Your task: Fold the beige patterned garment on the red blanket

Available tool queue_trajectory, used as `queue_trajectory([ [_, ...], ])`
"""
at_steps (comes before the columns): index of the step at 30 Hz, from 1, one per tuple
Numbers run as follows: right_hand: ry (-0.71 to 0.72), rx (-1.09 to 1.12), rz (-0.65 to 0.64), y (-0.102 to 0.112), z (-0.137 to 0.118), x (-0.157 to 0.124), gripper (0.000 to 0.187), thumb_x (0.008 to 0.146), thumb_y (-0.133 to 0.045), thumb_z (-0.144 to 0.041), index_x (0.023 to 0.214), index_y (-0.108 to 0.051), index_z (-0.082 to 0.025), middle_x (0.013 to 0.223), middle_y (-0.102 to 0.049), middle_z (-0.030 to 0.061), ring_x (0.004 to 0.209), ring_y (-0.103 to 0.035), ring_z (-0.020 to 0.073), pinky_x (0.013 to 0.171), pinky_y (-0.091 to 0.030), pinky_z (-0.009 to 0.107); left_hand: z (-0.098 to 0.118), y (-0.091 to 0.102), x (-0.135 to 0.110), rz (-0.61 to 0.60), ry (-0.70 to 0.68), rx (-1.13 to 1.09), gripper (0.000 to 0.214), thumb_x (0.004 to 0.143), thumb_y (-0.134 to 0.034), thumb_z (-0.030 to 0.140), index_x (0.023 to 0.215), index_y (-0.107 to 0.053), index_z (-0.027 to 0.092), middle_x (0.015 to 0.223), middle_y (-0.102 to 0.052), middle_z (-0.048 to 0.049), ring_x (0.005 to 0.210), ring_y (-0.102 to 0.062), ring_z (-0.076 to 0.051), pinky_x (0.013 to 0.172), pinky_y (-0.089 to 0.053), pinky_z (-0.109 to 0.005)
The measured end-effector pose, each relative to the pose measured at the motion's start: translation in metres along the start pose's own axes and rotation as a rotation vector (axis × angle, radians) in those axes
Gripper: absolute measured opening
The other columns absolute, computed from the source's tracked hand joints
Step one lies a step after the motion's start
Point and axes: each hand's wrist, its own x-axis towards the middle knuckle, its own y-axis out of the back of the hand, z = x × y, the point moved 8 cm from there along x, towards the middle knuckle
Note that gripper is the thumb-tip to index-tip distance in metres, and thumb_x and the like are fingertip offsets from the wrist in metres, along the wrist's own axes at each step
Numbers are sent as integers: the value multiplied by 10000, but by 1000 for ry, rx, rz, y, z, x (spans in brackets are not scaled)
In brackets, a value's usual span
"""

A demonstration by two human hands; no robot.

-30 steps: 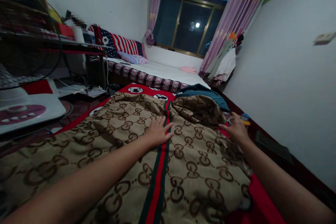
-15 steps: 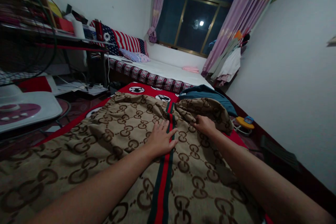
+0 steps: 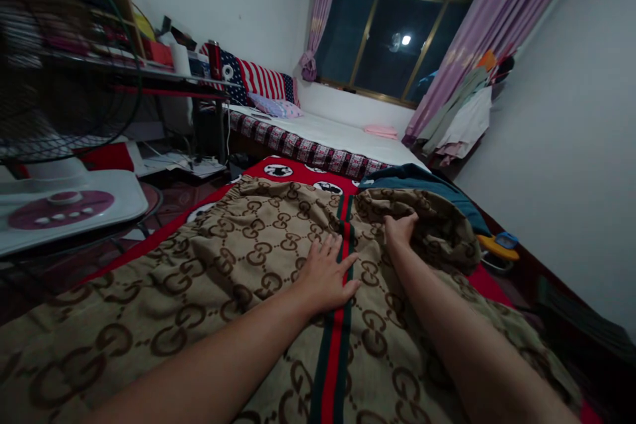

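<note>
"Down on the red sheet [image 3: 298, 169], seen from the head view, how does the patterned blanket [image 3: 238, 258] lie?"

"Spread wide over it. Its red-and-green stripe [image 3: 338, 344] runs toward the window [image 3: 392, 46], and its far right corner [image 3: 437, 225] is folded back on itself, just in front of a teal cloth [image 3: 422, 179]."

"And the left hand [image 3: 328, 275]?"

"Flat on the blanket, palm down, fingers spread across the stripe. Its grip is wide open and has hold of nothing."

"The right hand [image 3: 400, 228]?"

"Farther up, touching the edge of the folded corner. The fingers bend into the cloth, but whether that grip has closed on the fold I cannot tell."

"Anything beside them?"

"A white fan base [image 3: 64, 202] stands off to the left, and a yellow object [image 3: 497, 248] lies just right of the corner."
</note>
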Motion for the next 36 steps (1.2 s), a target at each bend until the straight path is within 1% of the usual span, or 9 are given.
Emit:
queue_trajectory([
  [3,108,153,-124,-16,-24,-32,805,754,-498,-230,1435,-120,-25,1446,-391,261,1295,-479,255,1046,-422,348,0,-1,1,-19,7,-8,621,885,-401,610,1419,-460,298,1564,-282,-121,1449,-204,-346,1148,-161,-584],
  [8,465,242,-345,-29,-55,-72,740,820,-400,-224,1463,-57,-92,1443,-433,221,1310,-475,232,1065,-402,405,-4,-4,2,-9,34,-15,754,877,-361,633,1466,-385,163,1563,-268,-154,1451,-205,-328,1171,-147,-554],
  [11,642,22,-434,-35,-45,-65,728,855,-409,-259,1482,-82,-90,1430,-472,195,1321,-466,253,1077,-390,424,-4,-4,2,-6,28,-28,773,878,-349,638,1472,-372,142,1568,-250,-160,1452,-198,-334,1176,-129,-554],
  [15,829,-253,-548,-46,-13,-35,757,876,-431,-358,1507,-120,-78,1531,-328,178,1386,-373,274,1112,-341,435,-2,-1,1,-36,36,-42,759,877,-363,628,1461,-392,145,1571,-239,-160,1453,-192,-337,1177,-124,-556],
  [20,691,-503,-664,-67,5,-7,690,901,-383,-341,1499,-195,-52,1469,-430,184,1352,-430,239,1103,-347,386,-2,-1,1,-56,37,-44,743,879,-369,618,1459,-394,154,1573,-237,-154,1455,-192,-330,1177,-124,-556],
  [25,517,-711,-686,-64,-40,-13,571,796,-557,-314,1314,-522,-77,1224,-639,208,1118,-619,311,906,-488,373,-4,-2,1,-41,37,-49,741,869,-382,637,1452,-400,180,1574,-246,-134,1454,-198,-324,1178,-135,-553],
  [29,570,-631,-563,-44,-57,-41,465,890,-433,-394,1284,-571,-189,1154,-683,149,1061,-646,303,868,-499,388,-8,4,3,-28,69,-138,674,895,-394,557,1425,-422,143,1551,-307,-141,1439,-249,-303,1190,-167,-507],
  [33,632,-505,-671,-52,-24,-71,514,957,-305,-430,1422,-436,-255,1456,-481,62,1334,-450,232,1042,-412,385,-26,16,10,113,204,-238,507,934,-363,358,1388,-441,146,1528,-354,-119,1409,-327,-213,1171,-271,-359],
  [36,550,-482,-726,-64,1,-66,595,961,-268,-518,1474,-366,-233,1543,-339,70,1410,-333,244,1110,-335,435,-53,16,22,59,267,-193,611,916,-422,418,1452,-347,134,1577,-232,-151,1453,-226,-257,1165,-266,-387],
])
